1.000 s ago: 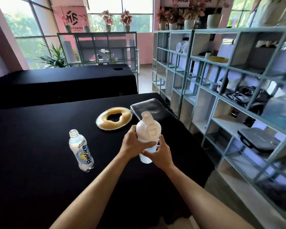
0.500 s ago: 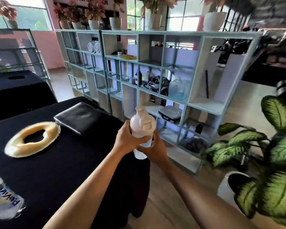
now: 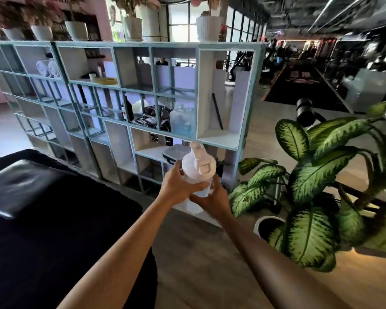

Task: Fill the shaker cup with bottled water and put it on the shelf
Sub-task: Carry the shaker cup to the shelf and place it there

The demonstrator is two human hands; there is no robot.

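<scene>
Head view showed the black tabletop (image 3: 54,219) at 9 o'clock. At centre, the left hand (image 3: 178,186) wrapped the upright shaker cup (image 3: 198,175) just under its lid; the right hand (image 3: 212,200) cupped its base. The shelf (image 3: 218,139) lay at 12 o'clock beyond, a potted plant (image 3: 310,186) at 3 o'clock.

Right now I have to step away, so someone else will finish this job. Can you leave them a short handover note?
Left hand: gripping the shaker cup just below its lid.
Right hand: supporting the cup's lower body.
Cup: upright, lid on, held in the air in front of the blue-framed shelf. Water bottle not in view.
Done: cup capped and carried to the shelf; the fill level is hard to read.
Left: set it in a free compartment and let go.
</scene>
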